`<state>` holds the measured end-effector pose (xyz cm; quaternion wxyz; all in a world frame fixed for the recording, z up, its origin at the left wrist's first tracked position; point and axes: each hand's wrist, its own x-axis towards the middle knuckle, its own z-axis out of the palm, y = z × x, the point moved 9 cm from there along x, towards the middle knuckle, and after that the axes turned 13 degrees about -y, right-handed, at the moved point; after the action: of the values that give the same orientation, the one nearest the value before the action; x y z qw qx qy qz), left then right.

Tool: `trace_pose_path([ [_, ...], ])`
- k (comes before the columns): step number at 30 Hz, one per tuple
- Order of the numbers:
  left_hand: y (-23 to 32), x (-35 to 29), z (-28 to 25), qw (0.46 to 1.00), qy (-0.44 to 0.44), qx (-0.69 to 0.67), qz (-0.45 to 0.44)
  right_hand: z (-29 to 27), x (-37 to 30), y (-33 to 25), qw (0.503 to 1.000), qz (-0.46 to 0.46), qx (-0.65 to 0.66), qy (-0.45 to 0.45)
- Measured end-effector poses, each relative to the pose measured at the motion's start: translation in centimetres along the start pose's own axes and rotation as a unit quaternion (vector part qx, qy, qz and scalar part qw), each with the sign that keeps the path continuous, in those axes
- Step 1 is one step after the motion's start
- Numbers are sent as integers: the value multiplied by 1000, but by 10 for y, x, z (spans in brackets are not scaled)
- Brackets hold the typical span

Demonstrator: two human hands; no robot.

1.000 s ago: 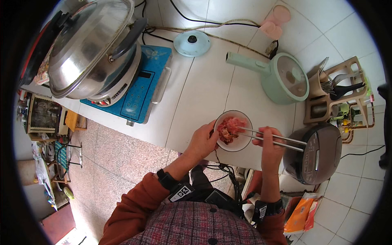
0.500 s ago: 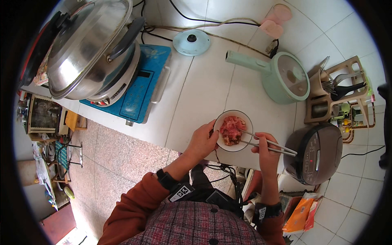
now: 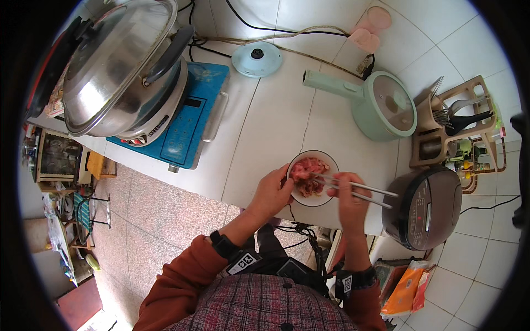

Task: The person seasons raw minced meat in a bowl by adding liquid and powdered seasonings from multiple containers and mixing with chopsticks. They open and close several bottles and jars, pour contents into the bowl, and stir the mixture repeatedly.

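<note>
While the left hand [image 3: 272,192] keeps its place at the left side of the bowl [image 3: 333,164], thumb over the rim, the right hand [image 3: 349,194] has moved inward. Half a second ago it stood farther toward the rice cooker [image 3: 426,212]; now it is just beside the bowl's right rim, slightly blurred. Its fingers are closed around a pair of metal chopsticks [image 3: 381,191], whose back ends have drawn away from the cooker along with it. Their front ends are down among the meat [image 3: 307,167], though the exact tips are hard to make out.

The meat lies inside the bowl, and its arrangement has changed: the pink pieces sit more toward the left and far side, with darker bits showing in the near part. The bowl itself remains near the front edge of the white tiled countertop [image 3: 265,138], upright or nearly so.

Around it nothing else has shifted on its own; the whole view has slid only a little. The rice cooker stays at the countertop's right end, the green lidded pot [image 3: 381,117] toward the back right corner, and the blue cooktop [image 3: 190,132] at the left, beneath a large steel pot [image 3: 118,71].
</note>
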<state>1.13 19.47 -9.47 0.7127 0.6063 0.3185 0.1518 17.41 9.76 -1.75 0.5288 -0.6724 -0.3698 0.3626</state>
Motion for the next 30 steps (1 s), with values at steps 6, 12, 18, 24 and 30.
trace_pose_path([
  [6,-3,1,-1,1000,-3,10,-13,-26,-8,-11,999,29,-37,28],
  [12,-1,1,-3,999,1,32,-5,-4,-20,-25,981,-52,-156,-107],
  [18,-1,2,-1,1000,-4,21,-10,6,-23,-44,964,-147,-202,-90],
  [24,-2,1,-2,1000,-9,20,-12,-6,-4,-25,991,-106,-77,-39],
  [30,-6,3,-3,999,9,32,6,4,-1,-7,989,-87,-100,-63],
])
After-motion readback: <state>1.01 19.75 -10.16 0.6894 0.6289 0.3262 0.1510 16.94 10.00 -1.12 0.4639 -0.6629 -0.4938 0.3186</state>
